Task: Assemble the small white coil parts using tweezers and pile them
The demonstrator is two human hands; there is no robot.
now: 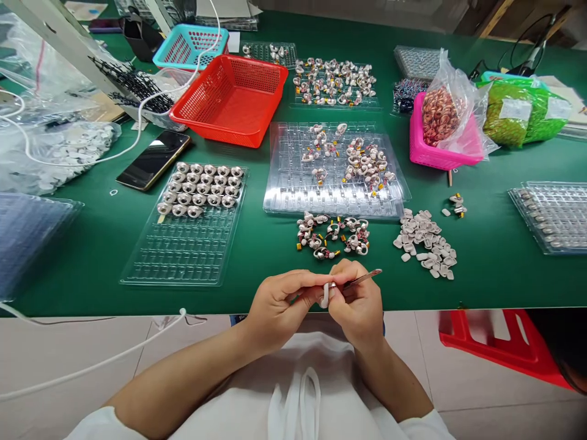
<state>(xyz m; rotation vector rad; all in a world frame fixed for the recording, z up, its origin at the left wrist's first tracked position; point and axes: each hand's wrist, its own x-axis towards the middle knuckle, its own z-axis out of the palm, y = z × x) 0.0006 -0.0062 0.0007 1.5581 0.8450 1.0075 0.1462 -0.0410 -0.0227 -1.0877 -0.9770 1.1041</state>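
Note:
My left hand (279,302) and my right hand (360,302) meet at the near edge of the green table (92,256). Between their fingertips sits a small white part (325,296), pinched by my left hand. My right hand grips metal tweezers (363,278) whose tip points up to the right. Just beyond the hands lies a loose pile of small metal parts with coils (332,235). To its right is a heap of white shell pieces (426,241).
A clear tray (183,256) with rows of finished parts lies left of centre, another clear tray (293,195) behind the pile. Red basket (232,98), teal basket (190,44), pink basket (433,153) with bagged coils, a phone (153,159), a white cable (92,366), a red stool (499,342).

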